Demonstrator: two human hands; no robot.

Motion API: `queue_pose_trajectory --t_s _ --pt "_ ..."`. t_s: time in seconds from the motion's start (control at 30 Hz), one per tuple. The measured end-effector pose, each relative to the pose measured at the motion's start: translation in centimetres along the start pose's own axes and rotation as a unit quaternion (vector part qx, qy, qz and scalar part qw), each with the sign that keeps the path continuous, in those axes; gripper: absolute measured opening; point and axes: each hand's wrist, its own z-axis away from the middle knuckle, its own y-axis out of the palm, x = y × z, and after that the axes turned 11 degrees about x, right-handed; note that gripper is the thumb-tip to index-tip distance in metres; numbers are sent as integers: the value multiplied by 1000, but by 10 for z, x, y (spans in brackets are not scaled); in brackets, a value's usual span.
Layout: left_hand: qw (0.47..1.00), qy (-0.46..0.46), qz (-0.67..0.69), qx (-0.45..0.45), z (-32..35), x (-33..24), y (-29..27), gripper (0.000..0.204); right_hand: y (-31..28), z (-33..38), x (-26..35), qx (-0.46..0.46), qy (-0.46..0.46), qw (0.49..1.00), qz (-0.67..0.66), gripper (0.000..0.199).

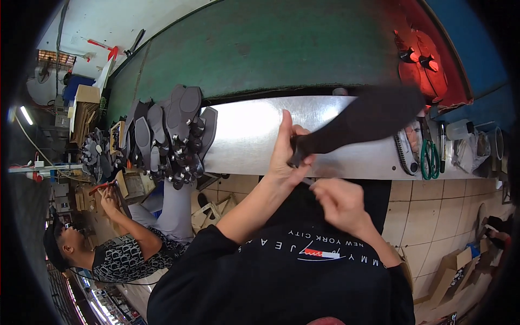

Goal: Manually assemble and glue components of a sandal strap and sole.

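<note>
Above the near edge of the metal work surface, my left hand [288, 154] is closed round the heel end of a dark high-heeled shoe sole [374, 115]. The broad front of that sole points right and away from me, slightly blurred. My right hand [342, 203], closed, is just below and right of the left one. Between its fingers is a thin grey rod-like tool [307, 181], whose tip is close to my left wrist; its exact kind is too small to tell.
A pile of heeled shoe soles [181, 122] lies at the left of the metal sheet [244, 127]. To the right are a utility knife [406, 154], green-handled scissors [429, 160] and a plastic cup [460, 130]. A co-worker [124, 238] sits at the left, holding a red thing.
</note>
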Motion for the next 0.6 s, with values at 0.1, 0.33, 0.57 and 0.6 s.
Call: queue_pose_trajectory --t_s 0.1,0.33,0.57,0.6 --pt "991 -55 122 -10 5 15 8 47 -8 -8 -4 -87 44 993 73 2" --pt "987 -42 150 -40 -2 27 -2 46 9 -8 -13 -77 92 988 99 9" --pt "982 -44 143 -114 -4 23 10 45 12 -5 -13 -37 99 992 69 10" --pt "980 -45 145 -125 -4 23 10 46 12 -3 -10 -12 99 993 58 10"
